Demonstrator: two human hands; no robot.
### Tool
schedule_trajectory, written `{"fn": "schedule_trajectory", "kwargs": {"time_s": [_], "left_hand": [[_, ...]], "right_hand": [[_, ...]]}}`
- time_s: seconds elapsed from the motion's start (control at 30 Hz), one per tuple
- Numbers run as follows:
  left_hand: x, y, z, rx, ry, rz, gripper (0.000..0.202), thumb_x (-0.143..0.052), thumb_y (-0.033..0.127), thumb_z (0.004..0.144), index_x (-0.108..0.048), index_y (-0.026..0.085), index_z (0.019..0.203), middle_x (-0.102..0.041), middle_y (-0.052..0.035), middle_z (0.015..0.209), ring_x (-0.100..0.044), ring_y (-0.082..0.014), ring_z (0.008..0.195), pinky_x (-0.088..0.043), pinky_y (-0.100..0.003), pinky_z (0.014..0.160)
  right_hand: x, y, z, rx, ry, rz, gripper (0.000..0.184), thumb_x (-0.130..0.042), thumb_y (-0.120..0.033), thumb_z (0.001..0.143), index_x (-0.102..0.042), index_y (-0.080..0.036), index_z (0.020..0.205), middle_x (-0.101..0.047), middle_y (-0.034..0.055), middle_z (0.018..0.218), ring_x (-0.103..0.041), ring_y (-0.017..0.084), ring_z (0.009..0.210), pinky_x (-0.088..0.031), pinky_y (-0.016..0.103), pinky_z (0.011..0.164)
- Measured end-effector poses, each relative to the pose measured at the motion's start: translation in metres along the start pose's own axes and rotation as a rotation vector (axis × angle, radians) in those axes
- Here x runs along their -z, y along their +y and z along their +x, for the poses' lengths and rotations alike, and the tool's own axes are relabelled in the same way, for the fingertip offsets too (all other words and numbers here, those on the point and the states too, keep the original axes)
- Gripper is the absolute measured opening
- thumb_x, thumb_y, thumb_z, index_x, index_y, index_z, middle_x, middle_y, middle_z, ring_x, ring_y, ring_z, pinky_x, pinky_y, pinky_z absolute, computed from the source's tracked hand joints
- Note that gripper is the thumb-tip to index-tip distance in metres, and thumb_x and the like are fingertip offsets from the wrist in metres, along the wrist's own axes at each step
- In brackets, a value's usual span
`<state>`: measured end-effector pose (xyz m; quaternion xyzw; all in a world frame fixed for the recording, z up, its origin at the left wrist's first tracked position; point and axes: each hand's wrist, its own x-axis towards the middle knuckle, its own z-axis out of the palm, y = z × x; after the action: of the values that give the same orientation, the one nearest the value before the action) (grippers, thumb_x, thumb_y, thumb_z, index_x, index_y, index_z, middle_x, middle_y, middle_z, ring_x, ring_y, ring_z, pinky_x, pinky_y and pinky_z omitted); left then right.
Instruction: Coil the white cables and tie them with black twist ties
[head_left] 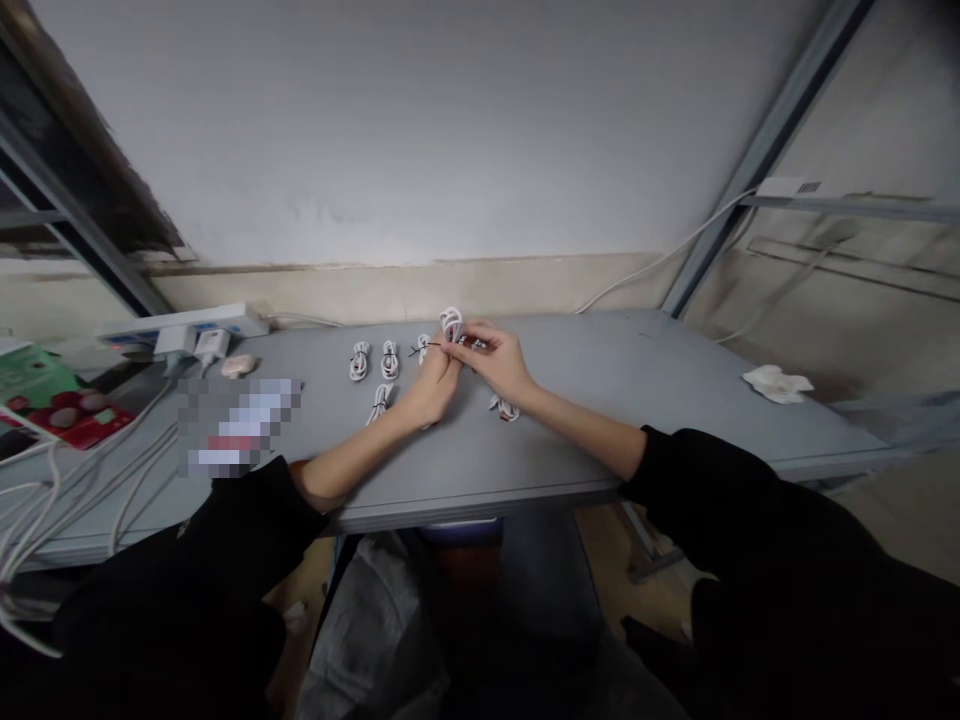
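Note:
A coiled white cable (451, 322) is held upright above the table, its loops showing over the fingertips. My left hand (435, 388) is closed around its lower part. From the right, my right hand (504, 362) pinches at the same coil with thumb and fingers, touching the left hand. A thin black tie (424, 346) sticks out to the left by the fingers; which hand grips it I cannot tell. Bundled white cables lie about: one bundle (360, 361), a second bundle (389, 360), another bundle (381, 402) by the left wrist, and a loose-looking one (505, 408) under the right wrist.
The grey table (600, 400) stands against a wall. At left are a power strip (225, 320) with plugged-in chargers, a small pale case (239, 366), a green and red package (67, 400) and trailing white cords (82, 475). Crumpled tissue (778, 384) lies at right.

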<state>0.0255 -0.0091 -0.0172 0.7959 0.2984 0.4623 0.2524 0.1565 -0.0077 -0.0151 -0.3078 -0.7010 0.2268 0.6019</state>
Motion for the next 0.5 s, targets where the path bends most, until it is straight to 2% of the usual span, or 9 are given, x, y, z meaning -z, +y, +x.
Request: {"fn": "schedule_trajectory", "kwargs": {"time_s": [0.1, 0.2, 0.27, 0.37, 0.43, 0.5], "left_hand": [[-0.0013, -0.004, -0.0001, -0.048, -0.002, 0.026, 0.025, -0.037, 0.03, 0.094, -0.054, 0.016, 0.107, -0.059, -0.0116, 0.111, -0.049, -0.0231, 0.115, -0.036, -0.04, 0.104], [-0.0016, -0.0066, -0.0007, -0.04, -0.023, 0.048, 0.027, -0.042, 0.029, 0.093, -0.052, 0.014, 0.113, -0.057, -0.0138, 0.118, -0.05, -0.0241, 0.115, -0.036, -0.041, 0.105], [-0.0012, -0.0073, -0.0007, -0.015, -0.035, 0.057, 0.023, -0.045, 0.028, 0.091, -0.054, 0.014, 0.107, -0.059, -0.0124, 0.112, -0.053, -0.0239, 0.109, -0.038, -0.041, 0.102], [0.0003, -0.0066, 0.0003, 0.044, -0.012, 0.088, 0.012, -0.048, 0.025, 0.089, -0.056, 0.017, 0.089, -0.059, -0.0083, 0.096, -0.055, -0.0222, 0.095, -0.043, -0.039, 0.093], [0.0016, -0.0052, 0.0012, 0.08, 0.014, 0.099, 0.013, -0.047, 0.023, 0.089, -0.055, 0.018, 0.08, -0.058, -0.0066, 0.089, -0.055, -0.0208, 0.09, -0.044, -0.037, 0.088], [0.0026, -0.0038, 0.0018, 0.098, 0.049, 0.085, 0.016, -0.044, 0.021, 0.089, -0.057, 0.018, 0.078, -0.058, -0.0062, 0.09, -0.055, -0.02, 0.091, -0.044, -0.036, 0.089]], "right_hand": [[-0.0014, 0.0022, -0.0007, 0.002, 0.047, -0.029, 0.022, -0.069, -0.042, 0.08, -0.068, -0.02, 0.084, -0.063, 0.005, 0.09, -0.057, 0.018, 0.087, -0.048, 0.033, 0.077], [-0.0025, 0.0055, -0.0005, -0.042, 0.063, 0.012, 0.028, -0.065, -0.047, 0.081, -0.065, -0.019, 0.084, -0.061, 0.0046, 0.086, -0.056, 0.018, 0.082, -0.048, 0.034, 0.077], [-0.0023, 0.0075, 0.0004, -0.09, 0.052, 0.05, 0.032, -0.064, -0.051, 0.081, -0.062, -0.019, 0.083, -0.06, 0.0043, 0.083, -0.056, 0.018, 0.079, -0.048, 0.033, 0.075], [-0.0014, 0.0095, 0.0023, -0.152, 0.028, 0.073, 0.035, -0.061, -0.055, 0.081, -0.06, -0.019, 0.084, -0.06, 0.004, 0.08, -0.055, 0.017, 0.077, -0.048, 0.031, 0.071], [-0.001, 0.0101, 0.0034, -0.171, 0.009, 0.074, 0.038, -0.059, -0.057, 0.081, -0.059, -0.019, 0.084, -0.06, 0.0041, 0.08, -0.055, 0.017, 0.077, -0.047, 0.03, 0.068], [-0.0011, 0.0103, 0.004, -0.177, -0.001, 0.078, 0.04, -0.059, -0.058, 0.081, -0.059, -0.019, 0.085, -0.06, 0.0043, 0.08, -0.055, 0.017, 0.076, -0.047, 0.029, 0.066]]}}
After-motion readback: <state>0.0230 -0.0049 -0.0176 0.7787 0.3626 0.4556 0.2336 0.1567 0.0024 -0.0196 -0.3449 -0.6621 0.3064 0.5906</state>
